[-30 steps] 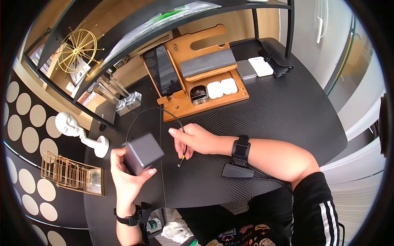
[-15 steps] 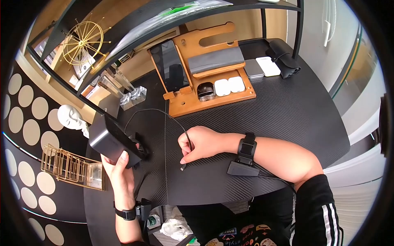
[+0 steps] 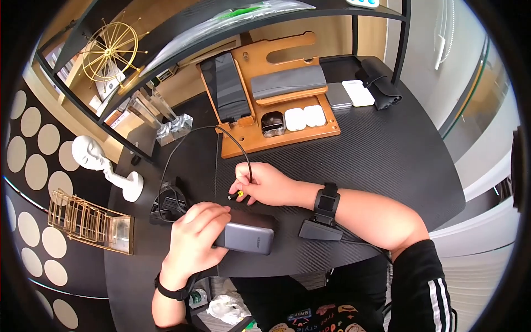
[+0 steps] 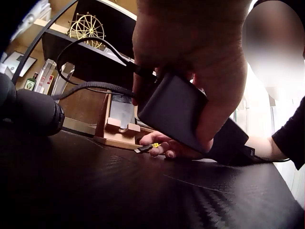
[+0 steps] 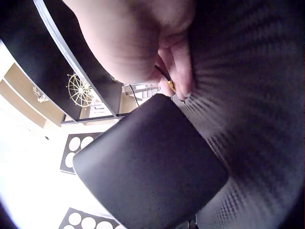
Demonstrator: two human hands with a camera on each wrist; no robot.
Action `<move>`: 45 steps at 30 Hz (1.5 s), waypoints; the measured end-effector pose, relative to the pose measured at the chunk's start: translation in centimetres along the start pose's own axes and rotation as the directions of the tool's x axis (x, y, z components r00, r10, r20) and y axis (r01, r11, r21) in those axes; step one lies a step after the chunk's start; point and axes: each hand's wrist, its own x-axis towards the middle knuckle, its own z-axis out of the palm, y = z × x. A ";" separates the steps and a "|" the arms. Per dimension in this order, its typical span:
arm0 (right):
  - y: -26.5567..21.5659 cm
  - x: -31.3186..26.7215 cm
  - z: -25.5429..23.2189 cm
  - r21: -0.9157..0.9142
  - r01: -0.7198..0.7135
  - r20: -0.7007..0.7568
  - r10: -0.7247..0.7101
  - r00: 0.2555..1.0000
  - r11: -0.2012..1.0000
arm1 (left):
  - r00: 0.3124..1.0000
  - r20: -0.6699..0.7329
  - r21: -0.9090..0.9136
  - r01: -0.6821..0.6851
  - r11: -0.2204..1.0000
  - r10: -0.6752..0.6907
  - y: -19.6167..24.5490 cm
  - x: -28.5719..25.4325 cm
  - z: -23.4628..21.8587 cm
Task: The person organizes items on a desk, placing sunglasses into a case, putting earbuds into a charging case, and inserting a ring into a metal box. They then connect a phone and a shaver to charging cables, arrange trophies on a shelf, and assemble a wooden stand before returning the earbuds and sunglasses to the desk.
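Note:
In the head view my left hand (image 3: 194, 237) grips a dark grey, block-shaped charger (image 3: 249, 238) from above, low over the front of the desk. Small lettering shows on the charger's side. A thin black cable and a thicker braided cord (image 4: 102, 87) run to its end in the left wrist view. My right hand (image 3: 265, 183), just beyond the charger, pinches the thin charging cable (image 3: 243, 148) near its plug. A yellow tag (image 3: 240, 193) sits by that plug, which points left. In the right wrist view the charger (image 5: 152, 162) fills the middle, close to the right fingers.
A black cord bundle (image 3: 168, 203) lies left of the left hand. Behind stands a wooden organizer (image 3: 282, 145) with a phone (image 3: 227, 88), a grey case (image 3: 290, 82) and small white cases (image 3: 304, 117). A white head figurine (image 3: 133, 185) and gold rack (image 3: 91, 224) stand left.
My left hand has brought the charger from the raised left position rightward and down, turning it onto a long side. My right hand has shifted slightly left and away, still holding the cable.

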 end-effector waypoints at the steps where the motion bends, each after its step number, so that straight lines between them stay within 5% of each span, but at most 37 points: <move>1: -0.1 0.0 -0.1 -0.008 -0.014 0.006 0.014 1.000 1.000 | 1.000 0.000 -0.004 0.013 1.000 -0.013 -0.1 -0.1 0.0; 7: -0.5 -0.1 0.0 -0.016 -0.023 0.024 0.023 0.999 1.000 | 0.998 0.017 -0.112 0.054 0.992 -0.053 -0.8 -0.5 0.1; 16: -0.4 0.0 -0.1 -0.125 -0.037 0.075 0.047 0.996 0.991 | 0.961 0.271 -0.149 0.101 0.984 -0.058 -1.0 -0.6 -0.2; 18: -0.3 0.0 -0.1 -0.142 -0.067 0.106 0.082 0.991 0.988 | 0.955 0.267 -0.275 0.207 0.939 -0.132 -1.3 -1.0 -0.5; 22: -0.7 -0.2 0.0 -0.124 -0.072 0.065 0.080 0.995 0.990 | 0.932 0.196 -0.065 0.324 0.944 -0.306 -3.5 -2.3 -3.4; 26: -0.9 -0.1 0.0 -0.145 -0.073 0.072 0.084 0.994 0.987 | 0.724 0.223 0.151 0.636 0.757 -0.653 -6.1 -5.7 -5.9; 27: -1.0 -0.1 0.0 -0.137 -0.087 0.071 0.098 0.993 0.987 | 0.720 0.220 0.155 0.640 0.753 -0.658 -6.8 -6.6 -6.0; 29: -0.9 -0.1 0.0 -0.135 -0.096 0.073 0.106 0.992 0.986 | 0.526 0.194 0.342 0.755 0.559 -0.828 -8.0 -7.9 -5.9; 36: -1.0 -0.1 0.0 -0.127 -0.108 0.074 0.118 0.990 0.986 | 0.629 0.230 0.161 0.728 0.666 -0.743 -9.4 -7.8 -2.8; 45: -1.0 -0.2 0.0 -0.149 -0.088 0.092 0.103 0.990 0.985 | 0.625 0.223 0.030 0.762 0.647 -0.748 -10.4 -8.0 -1.2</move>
